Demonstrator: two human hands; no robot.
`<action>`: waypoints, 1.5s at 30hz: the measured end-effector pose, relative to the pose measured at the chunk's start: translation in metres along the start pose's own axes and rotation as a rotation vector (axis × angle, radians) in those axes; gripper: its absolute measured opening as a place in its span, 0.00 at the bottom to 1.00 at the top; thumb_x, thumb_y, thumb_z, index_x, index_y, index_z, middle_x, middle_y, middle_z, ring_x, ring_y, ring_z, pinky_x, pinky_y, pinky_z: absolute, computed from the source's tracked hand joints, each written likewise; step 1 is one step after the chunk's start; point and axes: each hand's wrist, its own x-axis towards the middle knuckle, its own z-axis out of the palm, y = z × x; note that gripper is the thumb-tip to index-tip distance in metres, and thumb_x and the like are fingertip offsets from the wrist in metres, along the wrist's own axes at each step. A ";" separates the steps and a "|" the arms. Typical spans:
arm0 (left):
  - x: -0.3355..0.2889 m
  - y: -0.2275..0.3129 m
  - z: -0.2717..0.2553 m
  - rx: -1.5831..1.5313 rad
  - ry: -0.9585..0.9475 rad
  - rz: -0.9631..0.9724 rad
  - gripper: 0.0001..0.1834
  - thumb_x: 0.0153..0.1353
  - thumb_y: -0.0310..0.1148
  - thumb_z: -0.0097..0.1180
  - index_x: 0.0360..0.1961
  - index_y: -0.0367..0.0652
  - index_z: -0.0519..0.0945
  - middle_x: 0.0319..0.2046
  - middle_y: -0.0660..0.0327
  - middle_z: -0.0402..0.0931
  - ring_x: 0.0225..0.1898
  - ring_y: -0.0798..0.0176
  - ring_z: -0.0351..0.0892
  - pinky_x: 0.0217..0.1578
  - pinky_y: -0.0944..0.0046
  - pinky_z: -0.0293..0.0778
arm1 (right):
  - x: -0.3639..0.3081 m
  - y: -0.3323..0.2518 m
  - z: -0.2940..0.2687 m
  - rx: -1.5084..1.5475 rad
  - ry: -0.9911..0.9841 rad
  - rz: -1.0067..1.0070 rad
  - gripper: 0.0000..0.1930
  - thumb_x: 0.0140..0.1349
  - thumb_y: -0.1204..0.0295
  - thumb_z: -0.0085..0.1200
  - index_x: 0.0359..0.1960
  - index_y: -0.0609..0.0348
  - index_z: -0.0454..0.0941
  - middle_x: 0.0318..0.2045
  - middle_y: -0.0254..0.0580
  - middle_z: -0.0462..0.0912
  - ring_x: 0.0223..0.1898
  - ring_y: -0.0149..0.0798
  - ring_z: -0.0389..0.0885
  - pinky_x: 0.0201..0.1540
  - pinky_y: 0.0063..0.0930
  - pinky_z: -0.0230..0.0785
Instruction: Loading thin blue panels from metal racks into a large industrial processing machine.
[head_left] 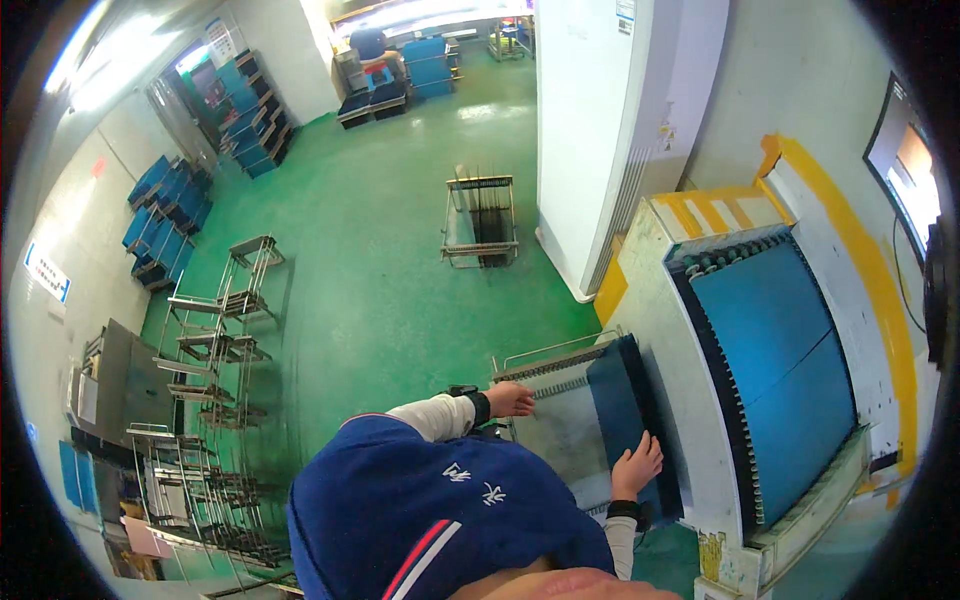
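Observation:
Beside me on the right stands a metal slotted rack [555,352] with blue panels [618,405] upright at its right side. A pale grey area [560,430] shows within the rack's frame, left of the panels. My left hand [511,399] is at the rack's left side, fingers extended toward the grey area, no held object visible. My right hand [637,468] lies against the near part of the blue panels, fingers stretched out and slightly bent. Whether it presses on a panel edge cannot be made out. Dark bands circle both wrists.
Close on the right, a white machine [690,400] with yellow edging carries blue boards [780,370] on a sloping roller bed. Another slotted rack [480,220] stands ahead on the green floor. Metal racks [210,350] line the left; blue crates [165,220] are stacked beyond.

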 end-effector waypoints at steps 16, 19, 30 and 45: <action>-0.047 -0.012 -0.015 -0.100 -0.017 0.006 0.14 0.66 0.34 0.53 0.47 0.36 0.73 0.39 0.53 0.74 0.41 0.52 0.77 0.45 0.54 0.77 | 0.017 0.012 0.017 -0.146 -0.118 -0.031 0.09 0.52 0.70 0.62 0.33 0.58 0.78 0.42 0.44 0.75 0.48 0.50 0.73 0.49 0.46 0.67; -0.054 -0.020 -0.021 -0.121 -0.060 0.055 0.15 0.67 0.36 0.51 0.49 0.36 0.73 0.41 0.53 0.75 0.43 0.50 0.78 0.44 0.54 0.78 | 0.011 0.022 0.014 -0.221 -0.214 -0.070 0.10 0.54 0.67 0.61 0.33 0.58 0.81 0.41 0.46 0.76 0.47 0.50 0.74 0.47 0.45 0.69; -0.024 0.007 -0.043 -0.056 0.061 0.104 0.17 0.63 0.28 0.54 0.51 0.34 0.69 0.40 0.52 0.74 0.36 0.54 0.80 0.38 0.55 0.79 | 0.012 0.047 0.015 -0.188 -0.216 -0.070 0.12 0.56 0.62 0.59 0.30 0.59 0.82 0.35 0.50 0.80 0.41 0.55 0.78 0.43 0.47 0.72; 0.008 0.025 -0.021 0.850 0.632 0.494 0.27 0.51 0.35 0.59 0.52 0.35 0.72 0.42 0.42 0.78 0.47 0.45 0.79 0.46 0.54 0.75 | 0.016 0.065 0.029 -0.161 -0.239 0.126 0.12 0.57 0.62 0.58 0.33 0.59 0.81 0.41 0.50 0.79 0.43 0.53 0.78 0.45 0.51 0.69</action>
